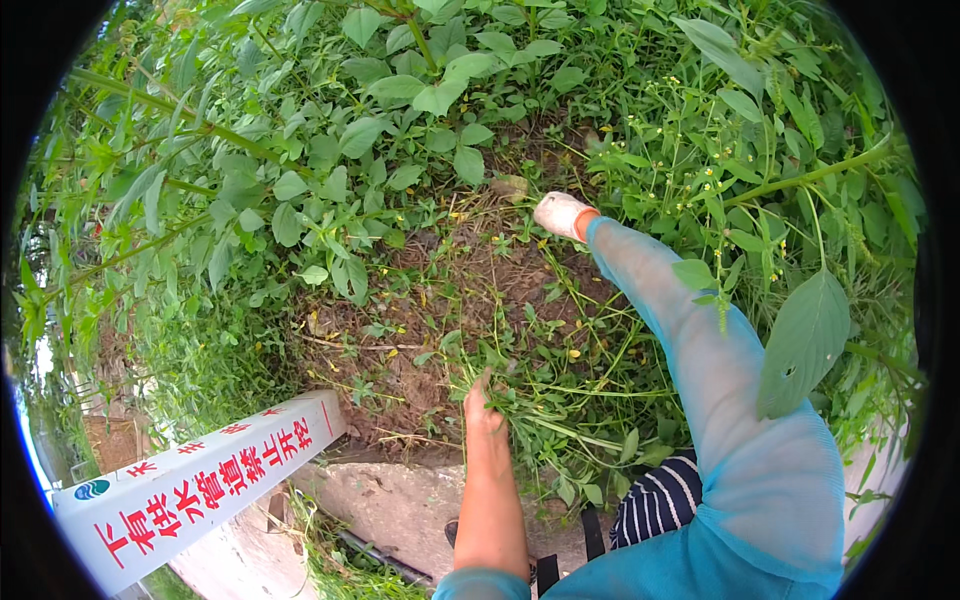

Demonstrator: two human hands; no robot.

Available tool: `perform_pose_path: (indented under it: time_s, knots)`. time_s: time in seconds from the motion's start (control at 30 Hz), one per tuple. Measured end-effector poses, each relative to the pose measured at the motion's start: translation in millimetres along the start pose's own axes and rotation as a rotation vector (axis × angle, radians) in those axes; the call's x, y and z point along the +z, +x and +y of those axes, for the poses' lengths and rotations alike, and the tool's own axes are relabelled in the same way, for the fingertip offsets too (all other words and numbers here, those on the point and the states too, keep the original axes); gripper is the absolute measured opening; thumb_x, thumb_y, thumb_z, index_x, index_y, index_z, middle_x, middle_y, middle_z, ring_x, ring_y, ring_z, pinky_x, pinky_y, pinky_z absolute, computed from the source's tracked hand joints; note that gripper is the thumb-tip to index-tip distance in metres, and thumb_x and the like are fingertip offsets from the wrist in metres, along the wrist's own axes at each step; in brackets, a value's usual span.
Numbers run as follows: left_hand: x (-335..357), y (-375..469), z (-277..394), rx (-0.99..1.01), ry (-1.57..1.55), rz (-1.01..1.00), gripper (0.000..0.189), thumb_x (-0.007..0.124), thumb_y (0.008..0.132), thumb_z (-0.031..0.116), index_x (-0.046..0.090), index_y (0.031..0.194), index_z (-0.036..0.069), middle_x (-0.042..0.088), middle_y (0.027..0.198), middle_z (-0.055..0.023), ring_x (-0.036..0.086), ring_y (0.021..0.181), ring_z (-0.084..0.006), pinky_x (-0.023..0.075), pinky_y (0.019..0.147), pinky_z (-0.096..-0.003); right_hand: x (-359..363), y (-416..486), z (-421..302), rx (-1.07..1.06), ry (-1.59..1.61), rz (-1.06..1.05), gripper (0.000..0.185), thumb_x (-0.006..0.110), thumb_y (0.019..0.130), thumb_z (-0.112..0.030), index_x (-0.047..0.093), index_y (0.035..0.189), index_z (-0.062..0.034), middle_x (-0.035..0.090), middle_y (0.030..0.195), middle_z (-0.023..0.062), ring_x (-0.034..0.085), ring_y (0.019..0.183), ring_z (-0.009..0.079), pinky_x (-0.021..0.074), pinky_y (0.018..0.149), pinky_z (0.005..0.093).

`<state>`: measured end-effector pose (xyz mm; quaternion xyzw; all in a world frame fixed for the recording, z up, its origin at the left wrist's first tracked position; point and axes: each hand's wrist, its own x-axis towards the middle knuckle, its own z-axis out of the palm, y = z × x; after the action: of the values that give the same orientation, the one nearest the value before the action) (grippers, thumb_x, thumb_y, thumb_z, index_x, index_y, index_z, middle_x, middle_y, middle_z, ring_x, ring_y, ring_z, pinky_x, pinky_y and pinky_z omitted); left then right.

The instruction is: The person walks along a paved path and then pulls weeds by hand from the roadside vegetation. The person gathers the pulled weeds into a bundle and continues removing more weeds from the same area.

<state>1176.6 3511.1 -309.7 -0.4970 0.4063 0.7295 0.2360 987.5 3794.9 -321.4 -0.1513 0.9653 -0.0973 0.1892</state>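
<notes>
My left hand (484,405), bare, is low in the middle of the view, closed around a bunch of pulled green weeds (551,424) whose stems trail to the right. My right hand (561,214) wears a whitish glove with an orange cuff and reaches to the far side of the bare patch. Its fingers are hidden under the glove's back, so whether it grips a plant is not visible. Near its fingertips is a brownish stone or clod (510,187). Soil (420,382) with dry stems and small weeds lies between the hands.
A white marker post (202,487) with red writing leans in at lower left. A concrete edge (375,495) runs along the near side, with a dark hose (386,559) and cut grass beside it. Tall leafy plants (442,82) surround the soil; a big leaf (806,345) overhangs my right arm.
</notes>
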Motion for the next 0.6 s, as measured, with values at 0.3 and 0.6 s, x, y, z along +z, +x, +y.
perform_pose_path:
  time_s: [0.3,0.6]
  knots:
    - [-4.6,-7.0,2.0,-0.062,0.028,-0.192,0.036,0.05,0.089,0.023,0.045,0.12,0.006,0.054,0.089,-0.0103,0.053,0.072,-0.0208,0.0502,0.062,-0.0339,-41.1,-103.4,-103.2,0.364,0.95,-0.118,0.021,0.05,0.077,-0.02,0.056,0.076,-0.0006,0.052,0.062,0.0086,0.046,0.055,0.017,0.041,0.056,0.0336]
    - [-30.3,-19.2,-11.0,-0.121,-0.317,-0.517,0.057,0.069,0.073,0.039,0.05,0.119,0.011,0.054,0.115,-0.0092,0.051,0.105,-0.0277,0.0427,0.092,-0.0458,-8.6,-144.8,-185.7,-0.056,0.617,-0.036,0.024,0.048,0.079,-0.02,0.06,0.069,-0.0018,0.058,0.071,0.0191,0.057,0.061,0.0346,0.0482,0.059,0.0416]
